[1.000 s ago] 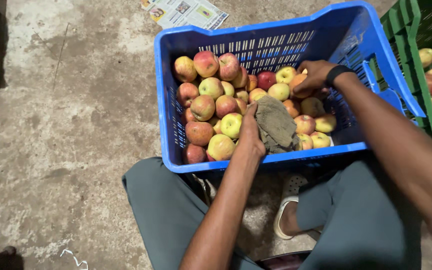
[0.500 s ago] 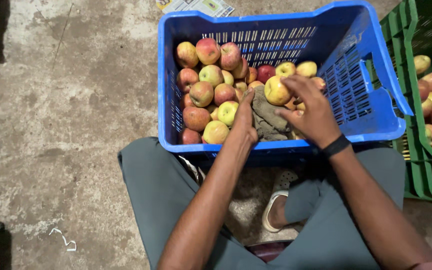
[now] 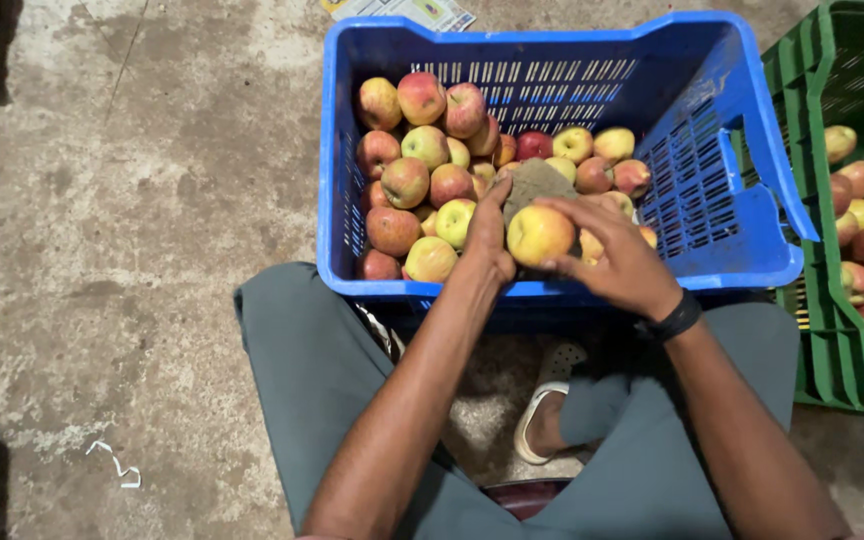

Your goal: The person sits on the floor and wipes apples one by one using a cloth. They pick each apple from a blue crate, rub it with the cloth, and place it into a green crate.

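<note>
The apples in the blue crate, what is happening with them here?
A seated person holds a yellow-red apple in the right hand, over the near edge of the blue crate. The left hand grips a grey-brown cloth right beside the apple. The crate holds many more apples. A green crate to the right holds some apples too.

Dim, even light; sharp centre, dark corners.

Fruit-sorting shed: apple crates (image 3: 752, 230) (blue, green), concrete floor (image 3: 132, 250).
</note>
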